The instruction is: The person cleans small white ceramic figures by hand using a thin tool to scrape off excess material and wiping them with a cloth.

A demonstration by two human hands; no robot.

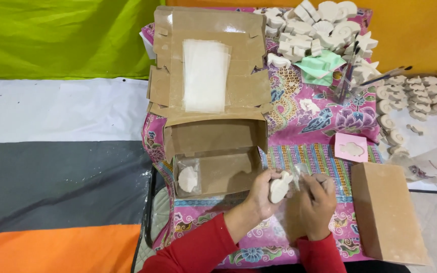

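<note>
Left hand (260, 194) clamped on white plaster figure (280, 187), its long axis upright, just above patterned worktop (309, 126) | right hand (318, 205) pinching clear plastic bag (299, 174), touching figure's right side | open cardboard box (213, 167) just left, holding one bagged figure (188, 178) | left hand nearer box.

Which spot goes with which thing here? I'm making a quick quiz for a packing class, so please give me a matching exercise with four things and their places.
Things:
1. stack of clear bags
2. bagged white figure
3. pink mould
4. white plaster figure

Places:
A. inside the open cardboard box
B. in the left hand, next to the right hand
C. on the box's open lid
D. on the patterned cloth, right of the box

Pairs: 1-C, 2-A, 3-D, 4-B
</note>
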